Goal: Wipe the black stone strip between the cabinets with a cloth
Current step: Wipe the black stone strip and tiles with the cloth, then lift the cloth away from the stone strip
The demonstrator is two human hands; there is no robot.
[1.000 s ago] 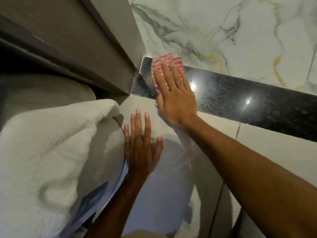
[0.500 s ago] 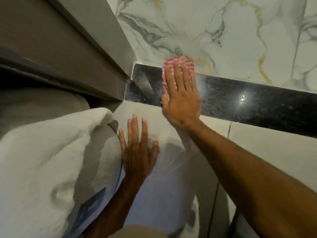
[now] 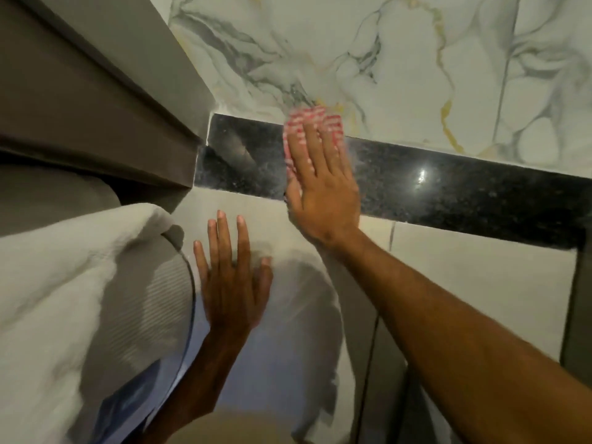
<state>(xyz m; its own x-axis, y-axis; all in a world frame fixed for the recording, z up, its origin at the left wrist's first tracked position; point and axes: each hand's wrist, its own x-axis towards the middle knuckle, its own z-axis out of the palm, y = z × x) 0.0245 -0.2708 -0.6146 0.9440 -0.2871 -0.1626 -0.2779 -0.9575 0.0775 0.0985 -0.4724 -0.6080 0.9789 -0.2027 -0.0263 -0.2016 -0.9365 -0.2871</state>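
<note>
A glossy black stone strip (image 3: 448, 193) runs from the brown cabinet edge at the left toward the right, between white marble above and pale panels below. My right hand (image 3: 320, 187) lies flat on it, fingers together, pressing a red-and-white checked cloth (image 3: 296, 123) against the stone; the cloth shows above and left of my fingers. My left hand (image 3: 230, 283) rests flat and open on the pale panel below the strip, holding nothing.
A brown cabinet (image 3: 96, 107) juts out at the upper left, meeting the strip's left end. A white towel-like fabric (image 3: 64, 299) bulges at the lower left beside my left hand. Veined marble (image 3: 416, 59) covers the wall above.
My right hand has slid the cloth to the right along the black strip, away from the cabinet corner, baring more stone at the left. My left hand stays flat on the panel.
</note>
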